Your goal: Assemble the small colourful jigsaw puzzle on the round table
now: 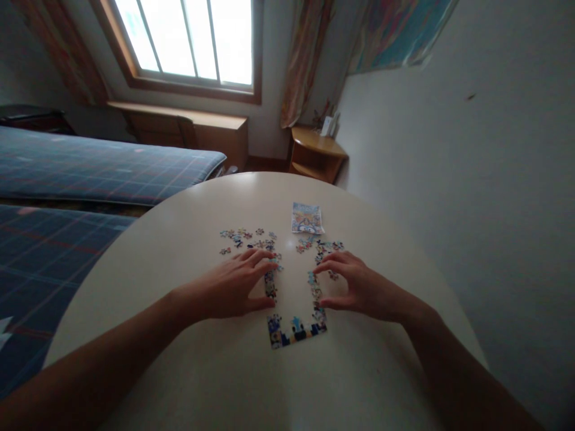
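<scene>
A partly joined jigsaw puzzle [300,335] lies on the round table, forming a bottom edge with a column of pieces up each side. My left hand [236,284] rests at the left column [270,284], thumb and fingers spread apart, fingertips touching its pieces. Across from it, my right hand [348,284] curves open at the right column [316,287], with its thumb and fingertips against the outer side. Loose puzzle pieces [240,235] are scattered beyond my left hand, and more loose pieces [306,243] lie near my right fingers.
A picture card [308,218] of the puzzle lies farther back on the cream table [202,206]. Beds with plaid mattresses [103,167] stand on the left, a white wall [494,179] on the right. A corner shelf [318,143] and a desk [215,120] are behind.
</scene>
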Motion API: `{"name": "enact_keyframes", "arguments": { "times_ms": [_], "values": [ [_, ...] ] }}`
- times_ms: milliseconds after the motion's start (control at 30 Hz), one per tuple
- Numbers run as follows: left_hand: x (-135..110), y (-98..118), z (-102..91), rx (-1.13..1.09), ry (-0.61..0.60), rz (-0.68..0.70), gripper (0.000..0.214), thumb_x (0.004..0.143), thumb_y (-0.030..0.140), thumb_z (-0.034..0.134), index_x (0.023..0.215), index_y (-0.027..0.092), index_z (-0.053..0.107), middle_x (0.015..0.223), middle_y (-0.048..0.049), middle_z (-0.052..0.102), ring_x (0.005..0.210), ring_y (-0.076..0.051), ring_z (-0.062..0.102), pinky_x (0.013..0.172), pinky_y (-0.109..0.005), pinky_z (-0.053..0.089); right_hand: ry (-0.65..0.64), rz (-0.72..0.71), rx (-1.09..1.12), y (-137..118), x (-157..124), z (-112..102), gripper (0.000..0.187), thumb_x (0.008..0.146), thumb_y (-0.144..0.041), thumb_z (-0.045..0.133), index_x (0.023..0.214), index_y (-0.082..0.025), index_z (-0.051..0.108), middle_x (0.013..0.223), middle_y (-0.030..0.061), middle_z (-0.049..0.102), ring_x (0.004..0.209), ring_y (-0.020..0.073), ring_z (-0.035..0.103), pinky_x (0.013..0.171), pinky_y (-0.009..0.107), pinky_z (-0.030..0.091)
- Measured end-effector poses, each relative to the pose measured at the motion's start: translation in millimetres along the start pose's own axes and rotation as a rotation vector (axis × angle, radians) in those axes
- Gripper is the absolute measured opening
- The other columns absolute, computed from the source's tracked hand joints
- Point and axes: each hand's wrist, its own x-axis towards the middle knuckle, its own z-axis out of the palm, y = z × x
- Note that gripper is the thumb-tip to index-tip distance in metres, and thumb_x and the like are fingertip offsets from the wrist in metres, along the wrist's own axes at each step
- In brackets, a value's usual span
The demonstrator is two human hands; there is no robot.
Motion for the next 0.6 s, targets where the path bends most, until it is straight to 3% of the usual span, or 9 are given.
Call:
{"name": "enact_keyframes", "arguments": {
  "times_ms": [167,300,400,467,600],
  "values": [
    [-2.7,2.0,5.7,0.041,-0.017,-0.049,0.055,0.09,0.049,0.064,0.135,0.022,0.047,0.144,-0.0125,0.048,0.131,-0.031,0.046,0.109,-0.047,0.041,-0.075,0.056,-0.039,-4.1,1.8,5.7,0.063,0.071,-0.052,0.081,0.126,-0.025,0.064,0.13,0.0099,0.056,0.127,0.0302,0.045,0.11,0.051,0.033],
    [-1.8,4.3,5.5,0.081,-0.011,-0.076,0.052,0.09,0.047,0.064,0.133,0.022,0.048,0.141,-0.0112,0.05,0.13,-0.029,0.047,0.109,-0.046,0.041,-0.106,0.042,-0.029,-5.4,4.9,8.0,0.064,0.071,-0.055,0.08,0.125,-0.024,0.065,0.13,0.0106,0.057,0.126,0.0307,0.045,0.111,0.049,0.032],
    [0.1,21.1,1.4,0.087,0.014,-0.06,0.047,0.091,0.043,0.064,0.131,0.021,0.051,0.138,-0.0107,0.052,0.128,-0.03,0.049,0.106,-0.046,0.044,-0.106,0.025,-0.021,-5.1,5.3,7.6,0.06,0.073,-0.056,0.078,0.124,-0.026,0.066,0.128,0.0097,0.059,0.125,0.0302,0.047,0.11,0.049,0.033],
    [1.3,39.8,0.3,0.057,-0.003,0.01,0.041,0.093,0.038,0.063,0.129,0.023,0.052,0.133,-0.0083,0.055,0.12,-0.028,0.054,0.1,-0.044,0.047,-0.098,0.015,-0.011,-4.4,5.2,7.0,0.056,0.075,-0.056,0.077,0.122,-0.027,0.067,0.126,0.0091,0.06,0.124,0.0297,0.048,0.109,0.048,0.034],
    [1.9,74.3,8.4,-0.007,-0.101,0.337,0.042,0.09,0.036,0.067,0.127,0.019,0.054,0.131,-0.0072,0.059,0.115,-0.025,0.056,0.099,-0.04,0.046,-0.086,-0.009,0.011,-2.2,5.5,7.1,0.05,0.076,-0.055,0.076,0.117,-0.026,0.07,0.123,0.0085,0.062,0.121,0.0284,0.05,0.108,0.046,0.035]
  ]
}}
